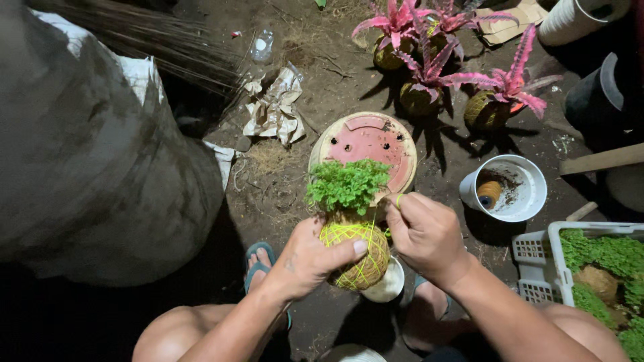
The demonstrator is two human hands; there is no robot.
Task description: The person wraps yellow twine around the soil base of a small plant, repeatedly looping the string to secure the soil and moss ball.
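My left hand (310, 258) grips a moss ball (359, 258) wound with yellow-green string, thumb across its front. A small leafy green plant (347, 184) grows out of the ball's top. My right hand (424, 234) is closed just right of the plant, pinching the yellow-green string (398, 200) at the ball's upper edge. Below the ball stands a small white bowl (390, 285). Behind the plant lies an upturned reddish pot saucer (369, 141).
Three finished moss balls with pink plants (429, 80) sit on the soil at the back. A white bucket (530, 194) with a string spool stands right. A white crate (543, 258) holds moss. A large dark sack (100, 154) fills the left. My sandalled feet are below.
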